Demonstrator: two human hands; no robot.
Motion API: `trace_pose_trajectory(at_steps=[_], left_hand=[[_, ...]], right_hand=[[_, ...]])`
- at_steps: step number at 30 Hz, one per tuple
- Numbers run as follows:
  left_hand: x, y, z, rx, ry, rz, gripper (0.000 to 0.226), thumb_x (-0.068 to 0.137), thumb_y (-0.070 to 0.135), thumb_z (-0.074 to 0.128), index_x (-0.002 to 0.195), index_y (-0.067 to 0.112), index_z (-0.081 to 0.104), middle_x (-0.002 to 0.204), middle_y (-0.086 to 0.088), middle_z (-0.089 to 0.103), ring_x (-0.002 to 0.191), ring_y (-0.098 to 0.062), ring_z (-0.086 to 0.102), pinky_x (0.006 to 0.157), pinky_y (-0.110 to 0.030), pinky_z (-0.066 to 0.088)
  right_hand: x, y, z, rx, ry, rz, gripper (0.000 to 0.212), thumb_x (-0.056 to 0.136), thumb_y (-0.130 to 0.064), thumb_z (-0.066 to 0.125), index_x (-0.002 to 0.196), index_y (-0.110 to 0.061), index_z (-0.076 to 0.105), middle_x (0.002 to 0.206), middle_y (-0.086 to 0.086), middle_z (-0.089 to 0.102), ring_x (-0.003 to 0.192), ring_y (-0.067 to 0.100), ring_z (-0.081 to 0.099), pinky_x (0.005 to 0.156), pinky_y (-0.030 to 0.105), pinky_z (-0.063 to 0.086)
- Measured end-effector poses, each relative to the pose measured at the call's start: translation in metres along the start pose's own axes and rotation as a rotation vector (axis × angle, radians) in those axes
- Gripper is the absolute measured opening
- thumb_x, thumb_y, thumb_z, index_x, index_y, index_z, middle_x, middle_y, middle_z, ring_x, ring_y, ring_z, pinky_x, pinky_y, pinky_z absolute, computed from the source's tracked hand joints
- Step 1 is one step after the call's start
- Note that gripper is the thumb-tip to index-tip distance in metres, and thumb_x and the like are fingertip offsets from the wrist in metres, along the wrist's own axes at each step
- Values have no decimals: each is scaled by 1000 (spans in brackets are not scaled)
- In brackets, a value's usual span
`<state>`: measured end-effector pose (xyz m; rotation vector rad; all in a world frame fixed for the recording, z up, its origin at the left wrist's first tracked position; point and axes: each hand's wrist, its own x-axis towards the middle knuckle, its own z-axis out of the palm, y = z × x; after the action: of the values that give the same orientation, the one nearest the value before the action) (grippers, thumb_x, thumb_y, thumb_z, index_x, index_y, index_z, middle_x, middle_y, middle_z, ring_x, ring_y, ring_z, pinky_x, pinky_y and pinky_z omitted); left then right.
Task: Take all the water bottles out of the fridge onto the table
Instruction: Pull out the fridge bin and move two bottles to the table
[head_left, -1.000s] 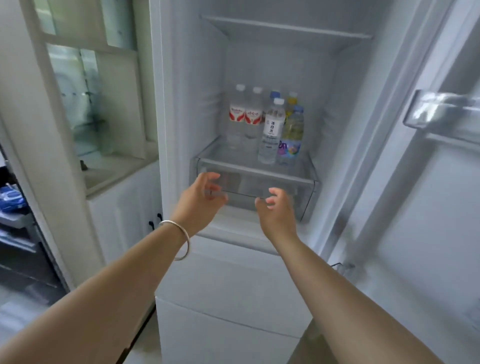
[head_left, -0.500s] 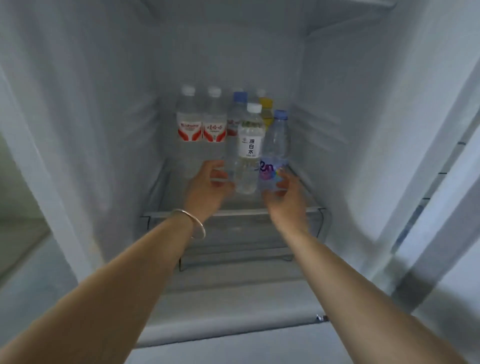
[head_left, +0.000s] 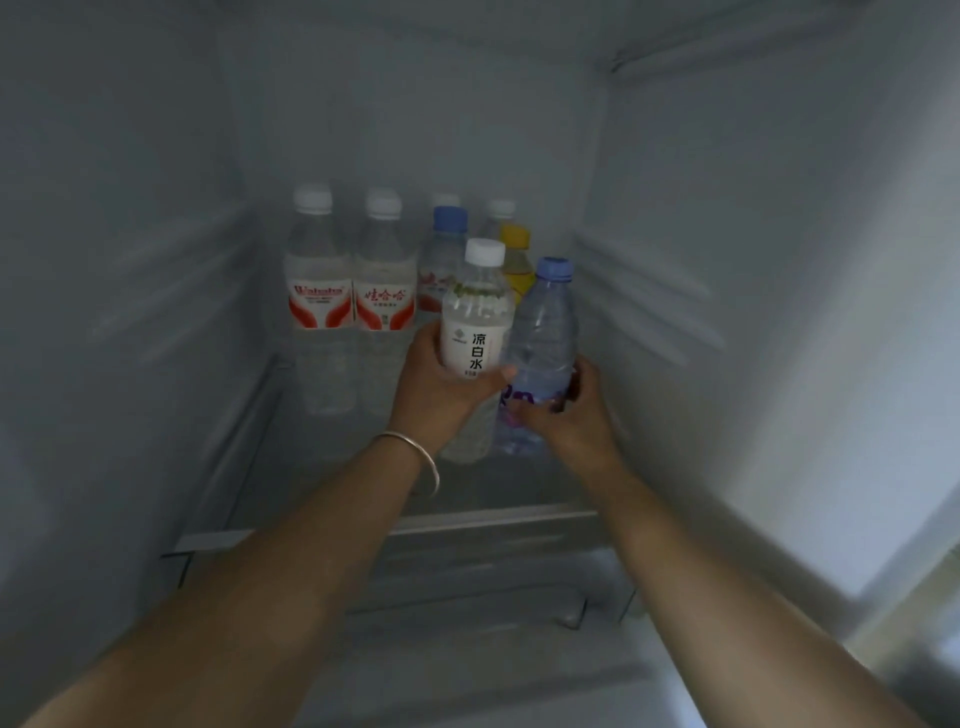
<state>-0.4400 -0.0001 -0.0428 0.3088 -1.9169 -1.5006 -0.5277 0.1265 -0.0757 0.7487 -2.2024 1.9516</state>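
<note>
White fridge interior, glass shelf: both hands, empty approx. 1 s ago, now grip bottles. Left hand wraps white-capped clear plastic bottle; right hand wraps blue-capped clear bottle (others remain behind). Extraction can start.

Place: inside of a household fridge, most likely in a home kitchen.
Walls: white moulded plastic with ribbed shelf rails on both sides.
Shelf: clear glass shelf with a pale front strip.
Contents: small drink bottles standing in rows at the back.
</note>
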Motion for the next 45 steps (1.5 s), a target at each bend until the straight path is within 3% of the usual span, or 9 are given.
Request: trace_pose_trajectory(at_steps=[2, 6, 9, 13, 21, 26, 34, 38, 45], left_hand=[[4, -3, 9, -24, 34, 11, 63, 64, 19, 84, 111, 23, 43, 95, 16, 58, 83, 7, 56, 63, -6, 47], [8, -9, 12, -55, 111, 9, 58, 65, 20, 83, 112, 21, 50, 94, 16, 60, 82, 9, 56, 61, -1, 45], [7, -7, 11, -51, 148, 21, 54, 66, 21, 83, 106, 28, 48, 89, 23, 56, 79, 11, 54, 58, 2, 42], [-5, -1, 5, -39, 210, 36, 56, 64, 24, 83, 103, 38, 45, 88, 29, 53, 78, 15, 53, 62, -2, 43], [-56, 42, -35, -90, 225, 76, 53, 68, 24, 81, 112, 23, 52, 92, 16, 62, 81, 7, 59, 62, -7, 50], [-126, 62, -60, -131, 123, 33, 49, 68, 26, 79, 110, 21, 53, 93, 9, 67, 83, -8, 67, 67, -26, 57], [-265, 94, -63, -120, -65, -25, 44, 65, 34, 80, 99, 22, 54, 86, 10, 65, 79, -7, 64, 69, -25, 52], [-326, 117, -42, -140, -180, -60, 43, 67, 33, 78, 101, 21, 54, 82, 14, 62, 75, -1, 61, 68, -23, 47], [-448, 178, 24, -181, -414, 12, 48, 67, 34, 79, 105, 21, 53, 85, 9, 65, 77, -7, 64, 67, -23, 50]], right_hand=[[7, 1, 0, -19, -33, -53, 39, 58, -14, 81, 93, -5, 66, 83, 7, 71, 69, 13, 66, 61, 29, 54], [6, -1, 6, -32, -27, -30, 46, 67, -12, 83, 98, -17, 50, 88, -10, 62, 72, -7, 60, 64, 15, 50], [0, -7, 10, -66, 14, -50, 45, 69, -9, 81, 89, -25, 44, 82, -13, 55, 69, -6, 54, 57, 2, 42], [-8, -22, 11, -74, 38, -100, 46, 69, -7, 80, 74, -30, 41, 74, -14, 54, 57, -9, 55, 51, 5, 42], [-62, -73, 3, 12, 99, -104, 52, 68, -6, 79, 109, -10, 47, 84, -13, 59, 73, -5, 57, 58, 4, 45], [-147, -104, -19, -20, 235, -66, 46, 65, -9, 78, 97, -24, 48, 81, -14, 61, 74, 8, 63, 63, 18, 49], [-308, -138, -78, -89, 407, 61, 47, 66, -14, 79, 101, -23, 49, 82, -15, 60, 73, 2, 60, 57, 6, 43], [-378, -159, -118, -98, 505, 119, 48, 66, -15, 78, 106, -23, 53, 88, -10, 64, 81, 13, 65, 70, 24, 52], [-496, -199, -227, -149, 702, 121, 49, 68, -15, 78, 106, -26, 49, 86, -17, 60, 77, 2, 61, 65, 17, 47]])
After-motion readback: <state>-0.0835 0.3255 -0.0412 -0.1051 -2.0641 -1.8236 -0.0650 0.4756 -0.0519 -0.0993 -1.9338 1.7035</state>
